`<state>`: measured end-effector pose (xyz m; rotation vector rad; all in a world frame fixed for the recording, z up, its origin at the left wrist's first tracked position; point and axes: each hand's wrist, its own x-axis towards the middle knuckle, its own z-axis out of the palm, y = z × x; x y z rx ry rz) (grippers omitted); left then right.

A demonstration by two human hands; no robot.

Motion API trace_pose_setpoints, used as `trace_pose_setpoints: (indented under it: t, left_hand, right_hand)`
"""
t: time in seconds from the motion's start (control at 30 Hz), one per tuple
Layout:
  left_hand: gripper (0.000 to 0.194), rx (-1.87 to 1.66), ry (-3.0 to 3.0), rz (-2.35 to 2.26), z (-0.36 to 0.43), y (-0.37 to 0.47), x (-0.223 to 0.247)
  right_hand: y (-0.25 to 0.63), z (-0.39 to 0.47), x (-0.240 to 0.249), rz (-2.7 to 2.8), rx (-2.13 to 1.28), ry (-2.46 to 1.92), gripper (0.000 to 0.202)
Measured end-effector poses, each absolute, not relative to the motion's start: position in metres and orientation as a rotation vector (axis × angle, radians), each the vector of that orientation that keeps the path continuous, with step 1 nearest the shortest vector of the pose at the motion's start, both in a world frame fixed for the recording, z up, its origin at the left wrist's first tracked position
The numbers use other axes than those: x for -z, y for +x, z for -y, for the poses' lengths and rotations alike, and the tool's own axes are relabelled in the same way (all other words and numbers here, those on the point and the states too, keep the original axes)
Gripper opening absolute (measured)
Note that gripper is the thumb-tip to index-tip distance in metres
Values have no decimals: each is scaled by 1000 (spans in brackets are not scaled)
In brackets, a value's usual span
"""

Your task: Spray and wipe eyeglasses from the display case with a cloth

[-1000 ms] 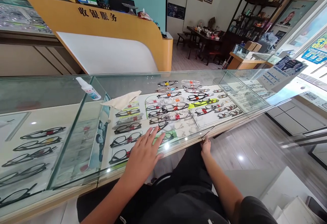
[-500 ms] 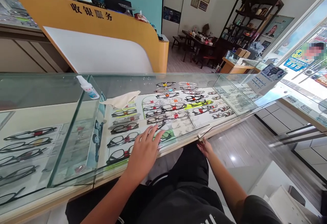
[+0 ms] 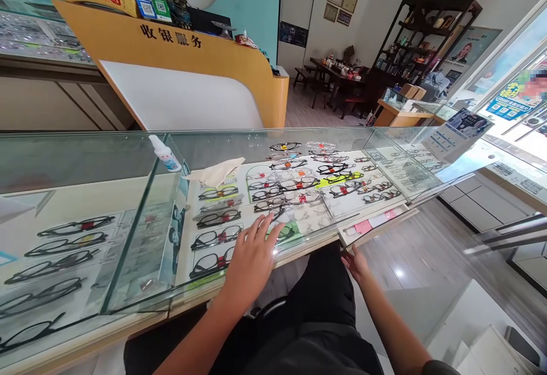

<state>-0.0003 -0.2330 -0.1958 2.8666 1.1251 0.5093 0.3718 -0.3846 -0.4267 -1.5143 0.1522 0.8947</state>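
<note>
My left hand (image 3: 253,249) lies with fingers spread on the glass top of a display case (image 3: 239,286), near its front edge. Under the glass, rows of eyeglasses (image 3: 216,237) with dark and clear frames lie on white and green boards. At the front of the case, my right hand (image 3: 355,263) has its fingers at the near left corner of a shallow drawer (image 3: 379,225), which is partly pulled out. Pink and white items (image 3: 363,227) show inside it. The fingertips of my right hand are partly hidden by the drawer's edge.
On the glass top are a white spray bottle (image 3: 165,154), a beige cloth (image 3: 217,172) and a standing printed card (image 3: 455,133). A yellow and white cashier counter (image 3: 183,87) stands beyond. To the lower right is a white surface (image 3: 457,321).
The drawer has come out toward me at my right hand, and its pink items now show. My left hand stays on the glass. The whole view has shifted slightly.
</note>
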Motion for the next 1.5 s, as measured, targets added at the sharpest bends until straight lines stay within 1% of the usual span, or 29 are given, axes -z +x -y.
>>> trace_pose_setpoints:
  t: [0.2,0.3,0.37,0.43,0.5,0.57,0.6,0.63,0.67,0.7,0.77,0.8,0.83,0.87,0.9,0.97,1.07,1.17,1.33,1.5]
  left_hand:
    - [55,-536,2866,-1139,235,0,198]
    - [55,-506,2902,-1145,237,1,198]
    - [54,-479,2940,-1143,238,1,197]
    - [53,-462,2960,-1140,238,1,197]
    - [52,-464,2950,-1138,237,1,198]
    - [51,-479,2928,-1134,236,1,199]
    - [51,-486,2919,-1129,236,1,201]
    - [51,-493,2913,-1122,236,0,202]
    - [52,-496,2910,-1113,236,0,203]
    - [53,-495,2910,-1106,236,0,205]
    - [56,-501,2919,-1092,234,-3,207]
    - [57,-502,2928,-1081,232,-5,208]
    - [59,-498,2940,-1057,229,-7,208]
    - [62,-492,2948,-1022,225,-11,207]
    - [64,-483,2946,-980,220,-15,206]
    - [68,-464,2908,-894,207,-25,203]
    - [61,-457,2811,-858,189,-42,200]
    - [54,-516,2760,-957,179,-57,204]
    - [56,-580,2731,-1178,176,-71,219]
    - [54,-586,2728,-1171,176,-72,221]
  right_hand:
    - [363,414,416,-294,-896,-1525,20]
    - [358,424,405,-313,-915,-1582,13]
    - [352,431,396,-304,-964,-1643,8]
    - [341,441,381,-267,-1071,-1717,10]
    - [328,454,354,-195,-1247,-1779,14]
    - [315,465,311,-34,-1479,-1813,23]
    - [312,467,285,114,-1625,-1823,27]
    - [312,467,257,562,-1783,-1837,27]
    - [315,464,230,979,-1734,-1823,27]
    - [322,458,205,1220,-1514,-1854,30]
    - [346,445,171,1343,-971,-1990,39]
    - [362,439,163,1356,-696,-2088,38]
    - [379,435,162,1377,-507,-2201,35]
    - [394,433,165,1380,-423,-2304,32]
    - [408,434,171,1369,-408,-2392,34]
    - [428,439,186,1340,-447,-2469,42]
    - [438,453,199,1281,-499,-2527,46]
    - [440,465,198,1190,-576,-2613,48]
    - [447,479,191,1150,-776,-2680,56]
    - [451,480,194,1193,-943,-2797,66]
